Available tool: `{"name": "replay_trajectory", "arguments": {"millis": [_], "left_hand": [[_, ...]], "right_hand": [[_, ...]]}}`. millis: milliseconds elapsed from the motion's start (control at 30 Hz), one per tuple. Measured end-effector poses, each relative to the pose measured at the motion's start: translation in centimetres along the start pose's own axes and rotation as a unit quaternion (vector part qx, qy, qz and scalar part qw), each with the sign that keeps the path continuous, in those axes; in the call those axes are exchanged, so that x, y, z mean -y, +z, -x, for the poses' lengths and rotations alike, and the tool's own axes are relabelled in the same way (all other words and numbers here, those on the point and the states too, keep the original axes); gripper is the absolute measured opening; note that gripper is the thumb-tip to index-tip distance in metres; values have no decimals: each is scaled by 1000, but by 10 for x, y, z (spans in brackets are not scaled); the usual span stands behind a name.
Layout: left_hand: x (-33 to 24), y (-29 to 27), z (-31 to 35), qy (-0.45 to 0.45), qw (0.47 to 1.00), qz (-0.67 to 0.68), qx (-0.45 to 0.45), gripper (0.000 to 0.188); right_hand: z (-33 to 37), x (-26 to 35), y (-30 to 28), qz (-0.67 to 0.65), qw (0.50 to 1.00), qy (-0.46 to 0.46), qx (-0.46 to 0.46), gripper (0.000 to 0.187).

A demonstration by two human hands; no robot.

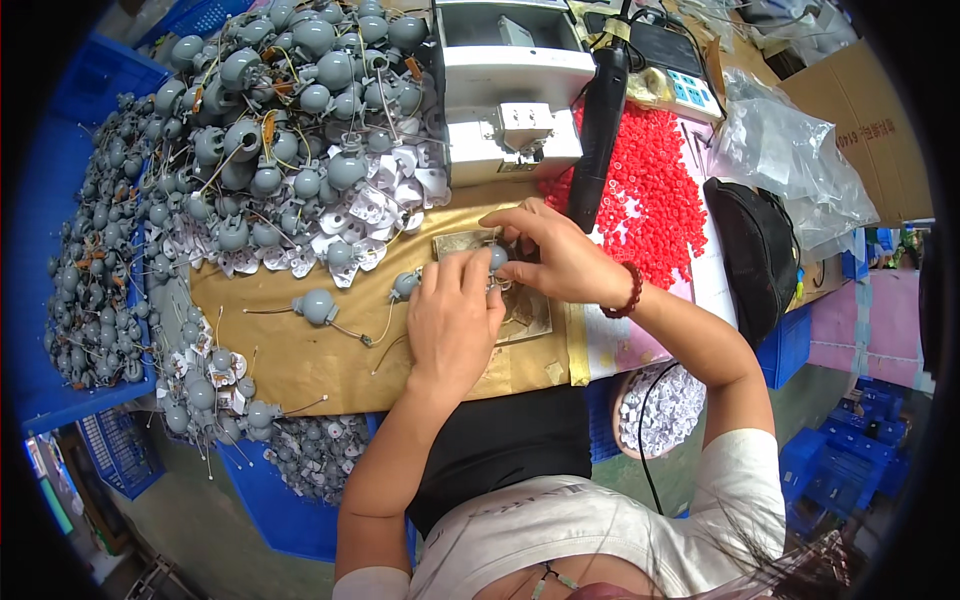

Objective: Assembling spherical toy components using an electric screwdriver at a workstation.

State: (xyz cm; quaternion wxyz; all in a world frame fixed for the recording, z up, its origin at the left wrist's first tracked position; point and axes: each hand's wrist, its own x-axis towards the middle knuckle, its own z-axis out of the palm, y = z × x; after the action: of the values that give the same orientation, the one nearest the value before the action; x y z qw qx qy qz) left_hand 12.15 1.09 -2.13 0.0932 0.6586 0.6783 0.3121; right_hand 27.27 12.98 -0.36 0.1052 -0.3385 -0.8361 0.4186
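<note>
A grey ball-shaped plastic part (497,258) sits over a small board (535,316) on the bench. My left hand (452,320) is closed, its fingertips pressed together against the ball's left side. From the right, my right hand (560,258) curls round the same part, thumb against it and fingers arched beyond. What lies beneath my fingers is hidden. Just left of my left fingers is another grey ball part (405,285), with a wire. Farther left, a third grey ball part (316,307) lies on the brown bench cover (270,350), wires trailing from it.
A large heap of grey ball parts (310,110) with white bases fills the back left, beside a blue bin (70,400). Behind my hands stands a white machine (515,80). A black handheld tool (603,130) leans near red plastic pieces (650,190). A black pouch (750,260) lies right.
</note>
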Motion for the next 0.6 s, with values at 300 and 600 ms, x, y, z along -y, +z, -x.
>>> {"name": "replay_trajectory", "arguments": {"millis": [300, 600], "left_hand": [[3, 2, -3, 7, 1000, -15, 11, 34], [5, 2, -1, -4, 1000, 3, 5, 32]], "right_hand": [[-16, -68, -36, -13, 886, 53, -460, 51], [-25, 32, -56, -287, 811, -248, -445, 43]]}}
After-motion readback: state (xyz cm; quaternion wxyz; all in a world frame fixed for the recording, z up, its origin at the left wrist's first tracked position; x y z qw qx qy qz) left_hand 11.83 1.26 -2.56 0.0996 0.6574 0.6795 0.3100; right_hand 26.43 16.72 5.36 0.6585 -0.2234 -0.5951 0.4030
